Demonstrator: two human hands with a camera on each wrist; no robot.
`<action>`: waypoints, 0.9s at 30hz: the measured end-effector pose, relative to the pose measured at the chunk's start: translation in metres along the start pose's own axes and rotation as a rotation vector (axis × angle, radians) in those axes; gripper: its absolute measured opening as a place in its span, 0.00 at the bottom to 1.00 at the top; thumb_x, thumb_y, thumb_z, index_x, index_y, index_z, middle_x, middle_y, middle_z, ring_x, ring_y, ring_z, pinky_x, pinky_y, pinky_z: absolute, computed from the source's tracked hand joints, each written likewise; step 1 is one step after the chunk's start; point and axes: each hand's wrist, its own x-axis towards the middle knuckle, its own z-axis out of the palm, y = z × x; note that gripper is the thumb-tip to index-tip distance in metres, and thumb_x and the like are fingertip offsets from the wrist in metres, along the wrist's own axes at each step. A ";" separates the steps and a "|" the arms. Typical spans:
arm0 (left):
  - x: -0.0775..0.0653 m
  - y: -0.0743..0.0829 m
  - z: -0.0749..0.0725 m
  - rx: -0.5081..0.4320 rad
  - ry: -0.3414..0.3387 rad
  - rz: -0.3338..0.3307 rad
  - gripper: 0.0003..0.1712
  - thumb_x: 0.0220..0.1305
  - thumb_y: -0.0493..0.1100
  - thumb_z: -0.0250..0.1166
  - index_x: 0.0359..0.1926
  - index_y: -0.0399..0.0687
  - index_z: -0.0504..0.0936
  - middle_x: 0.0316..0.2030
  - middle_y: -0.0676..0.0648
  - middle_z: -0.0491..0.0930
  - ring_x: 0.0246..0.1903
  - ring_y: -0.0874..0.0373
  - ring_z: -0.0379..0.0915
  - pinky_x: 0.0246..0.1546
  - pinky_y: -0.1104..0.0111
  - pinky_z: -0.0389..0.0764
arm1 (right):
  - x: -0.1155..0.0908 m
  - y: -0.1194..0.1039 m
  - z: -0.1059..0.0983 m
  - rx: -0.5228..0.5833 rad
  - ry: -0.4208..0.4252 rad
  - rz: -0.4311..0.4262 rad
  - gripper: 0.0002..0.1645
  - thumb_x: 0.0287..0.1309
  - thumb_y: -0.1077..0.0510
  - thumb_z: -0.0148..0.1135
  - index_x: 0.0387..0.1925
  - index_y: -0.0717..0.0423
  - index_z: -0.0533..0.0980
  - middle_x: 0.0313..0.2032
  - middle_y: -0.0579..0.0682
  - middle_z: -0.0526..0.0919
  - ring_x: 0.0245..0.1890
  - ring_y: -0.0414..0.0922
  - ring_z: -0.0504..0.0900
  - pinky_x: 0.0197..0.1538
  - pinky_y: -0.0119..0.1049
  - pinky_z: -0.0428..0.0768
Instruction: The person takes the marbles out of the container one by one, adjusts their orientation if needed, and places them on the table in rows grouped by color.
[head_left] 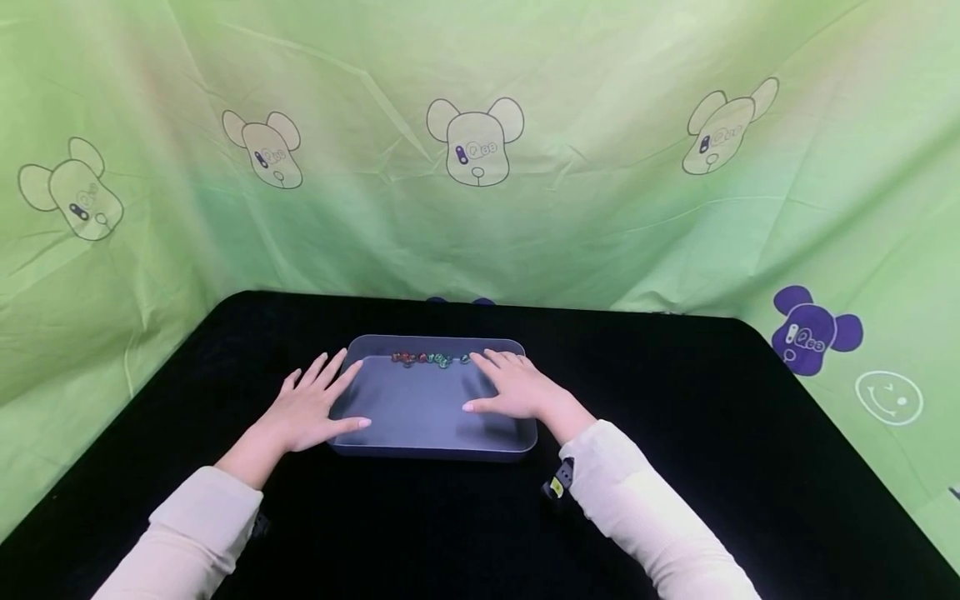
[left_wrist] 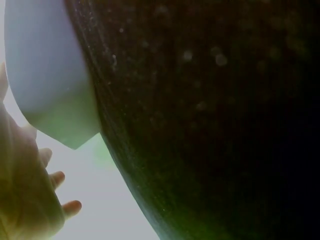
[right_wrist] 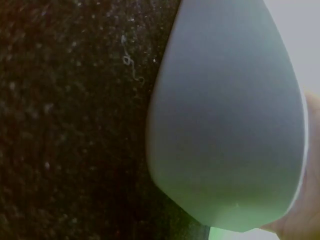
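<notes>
A shallow blue-grey tray [head_left: 412, 408] sits on the black table, with small round glassy pieces, some reddish [head_left: 405, 359] and some green [head_left: 438, 360], along its far side. My left hand [head_left: 307, 414] is spread palm down at the tray's left edge, its thumb reaching over the inside. Over the right side of the tray, my right hand [head_left: 517, 389] has its fingers stretched out, fingertips close to the green pieces. Both hands hold nothing. In the right wrist view the tray's outer wall [right_wrist: 230, 120] fills the middle, with part of the hand at the right.
Black cloth [head_left: 675, 433] covers the table around the tray. A green curtain [head_left: 375, 233] printed with bear heads hangs behind and on both sides. A dark strap device [head_left: 558, 481] is on the right wrist.
</notes>
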 end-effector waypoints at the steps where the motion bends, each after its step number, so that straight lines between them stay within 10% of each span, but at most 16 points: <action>1: 0.000 0.000 0.000 0.001 0.000 0.001 0.52 0.45 0.78 0.39 0.66 0.54 0.46 0.66 0.45 0.36 0.62 0.43 0.32 0.53 0.43 0.43 | 0.001 0.000 0.000 0.006 -0.004 0.003 0.52 0.45 0.27 0.46 0.64 0.53 0.50 0.62 0.59 0.53 0.61 0.55 0.50 0.59 0.51 0.47; 27: 0.006 -0.006 0.002 -0.027 -0.021 0.029 0.51 0.48 0.75 0.42 0.66 0.51 0.47 0.65 0.43 0.39 0.62 0.44 0.34 0.53 0.45 0.44 | 0.023 0.008 0.007 0.120 -0.023 0.043 0.45 0.51 0.35 0.49 0.63 0.59 0.53 0.60 0.57 0.58 0.60 0.52 0.55 0.59 0.43 0.53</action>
